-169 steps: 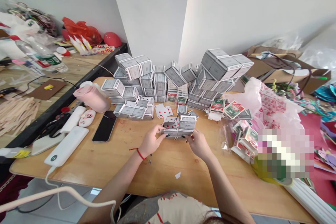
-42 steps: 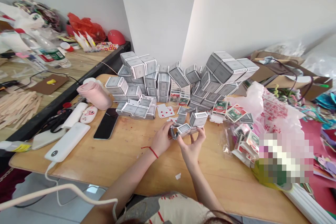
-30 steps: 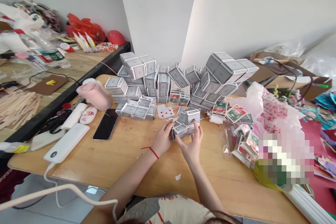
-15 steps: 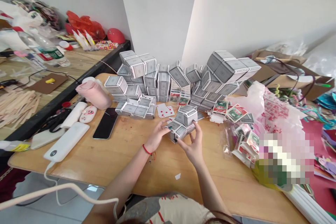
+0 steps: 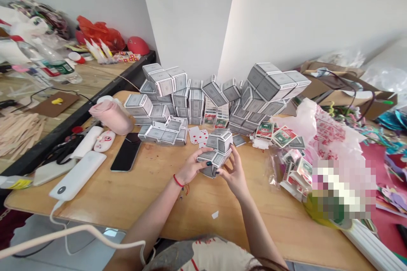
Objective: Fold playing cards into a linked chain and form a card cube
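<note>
Both hands hold a small block made of folded playing cards (image 5: 215, 151), grey-patterned, lifted just above the wooden table (image 5: 133, 194). My left hand (image 5: 190, 170) grips its lower left side, thumb on top; a red string sits on that wrist. My right hand (image 5: 233, 173) cups the block's right side with fingers curled against it. Loose red-suited playing cards (image 5: 197, 136) lie flat just behind the block. Behind them rises a big pile of similar card blocks (image 5: 197, 95) against the wall.
A black phone (image 5: 126, 157), a white power bank (image 5: 78, 175) with cable, a pink roll (image 5: 111, 117) and scissors (image 5: 65, 152) lie at the left. Card boxes (image 5: 280, 134) and a pink-white plastic bag (image 5: 321, 131) crowd the right. A second, cluttered table (image 5: 41, 93) stands further left.
The card pieces were flat on the table between my hands; they have since been pressed together into a block, lifted slightly and turned, with my right hand closing in on its side.
</note>
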`<action>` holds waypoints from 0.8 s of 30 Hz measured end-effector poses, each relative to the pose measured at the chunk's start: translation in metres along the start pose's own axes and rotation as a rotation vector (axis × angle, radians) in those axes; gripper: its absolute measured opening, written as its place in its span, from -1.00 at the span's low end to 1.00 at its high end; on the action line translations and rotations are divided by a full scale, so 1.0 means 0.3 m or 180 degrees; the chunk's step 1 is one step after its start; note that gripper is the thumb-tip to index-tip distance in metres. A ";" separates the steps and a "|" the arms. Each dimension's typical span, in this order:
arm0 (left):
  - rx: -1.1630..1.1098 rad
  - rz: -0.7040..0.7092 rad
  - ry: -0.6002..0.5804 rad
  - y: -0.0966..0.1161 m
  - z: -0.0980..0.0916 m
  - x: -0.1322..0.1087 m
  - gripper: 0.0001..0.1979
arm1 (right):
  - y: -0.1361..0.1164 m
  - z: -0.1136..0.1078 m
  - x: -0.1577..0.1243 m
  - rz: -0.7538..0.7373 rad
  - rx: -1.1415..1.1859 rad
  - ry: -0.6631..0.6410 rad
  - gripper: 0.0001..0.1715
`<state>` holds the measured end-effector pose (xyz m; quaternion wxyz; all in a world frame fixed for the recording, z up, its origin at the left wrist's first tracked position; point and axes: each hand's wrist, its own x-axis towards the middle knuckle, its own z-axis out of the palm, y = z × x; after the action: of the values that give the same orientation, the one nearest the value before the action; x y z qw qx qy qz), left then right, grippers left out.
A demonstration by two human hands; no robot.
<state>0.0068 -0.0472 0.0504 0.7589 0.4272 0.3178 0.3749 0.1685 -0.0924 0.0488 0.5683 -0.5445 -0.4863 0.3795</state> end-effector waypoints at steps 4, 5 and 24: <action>0.0171 0.0139 -0.0047 -0.008 0.026 -0.011 -0.36 | 0.027 0.026 -0.021 0.0625 0.0690 0.0290 -0.07; 0.0153 0.0173 -0.0033 -0.012 0.034 -0.015 -0.33 | 0.037 0.033 -0.028 0.0799 0.0746 0.0439 -0.06; -0.0121 -0.0036 0.1071 -0.074 0.055 0.052 -0.72 | 0.100 0.112 -0.069 0.1023 0.0954 0.0569 -0.29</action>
<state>0.0346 -0.0487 0.0354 0.7051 0.3421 0.4356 0.4428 0.1338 -0.1005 0.0141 0.6158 -0.5559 -0.2794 0.4834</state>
